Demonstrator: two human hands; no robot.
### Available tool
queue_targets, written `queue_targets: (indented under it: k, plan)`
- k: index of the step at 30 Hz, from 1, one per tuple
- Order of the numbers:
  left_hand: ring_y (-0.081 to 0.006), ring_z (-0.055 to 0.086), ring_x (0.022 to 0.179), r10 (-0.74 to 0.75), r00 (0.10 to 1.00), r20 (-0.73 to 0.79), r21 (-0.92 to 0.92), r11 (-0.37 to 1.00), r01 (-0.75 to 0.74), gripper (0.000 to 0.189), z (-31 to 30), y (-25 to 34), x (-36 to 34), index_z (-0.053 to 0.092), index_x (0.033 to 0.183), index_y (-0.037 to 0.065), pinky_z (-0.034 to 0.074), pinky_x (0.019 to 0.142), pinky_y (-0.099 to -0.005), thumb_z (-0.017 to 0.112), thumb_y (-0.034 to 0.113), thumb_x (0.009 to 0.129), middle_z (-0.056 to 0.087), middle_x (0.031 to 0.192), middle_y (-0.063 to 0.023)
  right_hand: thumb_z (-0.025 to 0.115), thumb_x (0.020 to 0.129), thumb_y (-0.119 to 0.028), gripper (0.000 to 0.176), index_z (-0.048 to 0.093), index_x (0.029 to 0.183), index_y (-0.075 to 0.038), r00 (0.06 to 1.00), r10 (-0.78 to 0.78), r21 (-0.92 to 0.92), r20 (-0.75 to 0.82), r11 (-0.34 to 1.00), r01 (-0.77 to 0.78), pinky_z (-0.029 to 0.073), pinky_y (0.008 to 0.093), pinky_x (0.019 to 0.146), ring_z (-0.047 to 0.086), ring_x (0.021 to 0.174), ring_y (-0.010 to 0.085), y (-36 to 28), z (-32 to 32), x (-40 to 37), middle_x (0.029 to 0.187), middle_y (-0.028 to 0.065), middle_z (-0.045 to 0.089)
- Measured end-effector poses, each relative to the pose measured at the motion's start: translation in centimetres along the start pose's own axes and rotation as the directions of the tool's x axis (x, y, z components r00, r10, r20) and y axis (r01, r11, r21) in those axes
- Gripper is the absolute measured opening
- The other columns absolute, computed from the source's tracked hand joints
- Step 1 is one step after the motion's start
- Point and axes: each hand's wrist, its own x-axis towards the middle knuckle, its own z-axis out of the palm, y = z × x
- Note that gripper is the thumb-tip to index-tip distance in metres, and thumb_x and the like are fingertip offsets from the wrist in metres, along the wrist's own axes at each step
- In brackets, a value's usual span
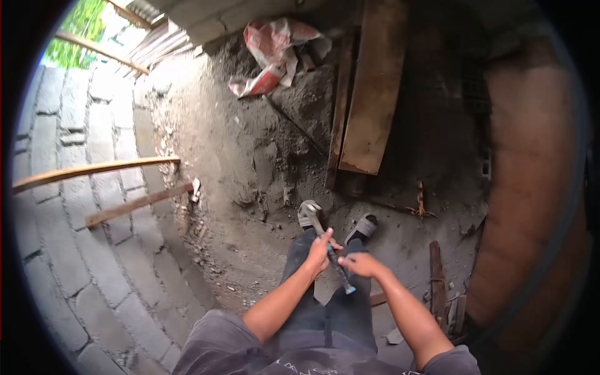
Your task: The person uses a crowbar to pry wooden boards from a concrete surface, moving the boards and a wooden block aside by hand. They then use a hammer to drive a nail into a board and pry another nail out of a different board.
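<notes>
A hammer [337, 270] with a dark handle and a blue butt end lies slantwise in front of my body, its head up near my left shoe. My left hand [319, 253] is wrapped round the handle's upper part, thumb along it. On the right, my right hand [358, 264] touches the handle lower down, its fingers curled with the thumb against it. Below are my dark trousers [300, 256] and two grey sandals [360, 228] on the dirt floor.
A block wall [94, 262] stands at left, with two wooden pieces [106, 170] against it. A red and white sack [275, 56] lies on the dirt ahead. Wide boards [372, 94] lie ahead right; wood scraps [437, 281] lie at right beside a brown panel [525, 187].
</notes>
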Motion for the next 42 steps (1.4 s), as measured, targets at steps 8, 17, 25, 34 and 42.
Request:
queue_targets:
  k: [8,17,25,34,42]
  plan:
    - [-0.0086,0.035,0.043,-0.062,0.859,-0.509,-0.358,0.922,-0.145,0.041,-12.2,-4.5,12.5,0.037,0.069,0.018,0.033,0.044,-0.0268,0.063,0.038,0.094,0.032,0.053,0.0051,0.064,0.088,-0.03,0.025,0.064,0.092,-0.006,0.884,-0.291,-0.216,-0.367,0.95,0.223,0.048,0.0469,0.083,0.061,0.097,0.0389,1.3,-4.7,38.6,0.098,0.0208,0.066]
    - [-0.0096,0.034,0.042,-0.042,0.791,-0.61,-0.345,0.913,-0.217,0.042,-11.1,-2.1,15.1,0.037,0.068,0.015,0.033,0.043,-0.0274,0.06,0.035,0.097,0.032,0.051,0.004,0.05,0.099,-0.04,0.051,0.048,0.137,-0.006,0.437,-0.657,-0.689,-0.615,0.717,0.107,0.031,0.0536,0.108,0.041,0.129,0.0322,-22.0,-11.1,66.5,0.137,0.0131,0.05]
    - [-0.0095,0.038,0.042,0.004,0.803,-0.596,-0.31,0.921,-0.234,0.043,-10.9,2.0,16.1,0.038,0.069,0.013,0.033,0.041,-0.0274,0.06,0.037,0.097,0.037,0.052,0.0027,0.055,0.097,-0.035,0.04,0.058,0.125,-0.007,0.567,-0.41,-0.575,-0.715,0.806,-0.141,0.027,0.0474,0.107,0.039,0.131,0.0321,-28.0,-10.7,67.7,0.133,0.0148,0.05]
    - [-0.0072,0.04,0.043,0.085,0.663,-0.744,-0.25,0.884,-0.395,0.043,-13.3,3.5,17.7,0.04,0.074,0.015,0.033,0.04,-0.0253,0.065,0.045,0.092,0.04,0.054,0.0044,0.057,0.096,-0.019,0.048,0.039,0.14,-0.013,0.505,-0.682,-0.316,-0.529,0.711,0.628,0.049,0.0416,0.077,0.066,0.092,0.0315,-28.6,-14.0,46.0,0.103,0.0173,0.065]
    - [-0.0182,0.044,0.051,0.55,0.305,-0.778,0.586,0.809,0.036,0.051,-33.5,3.5,21.3,0.056,0.071,-0.001,0.038,0.051,-0.04,0.069,0.046,0.088,0.051,0.054,-0.0047,0.054,0.098,-0.035,0.035,0.057,0.103,0.0,0.295,-0.335,0.115,-0.895,0.466,0.877,0.044,0.0306,0.065,0.044,0.058,0.0101,-9.1,-19.0,14.2,0.068,0.0,0.048]
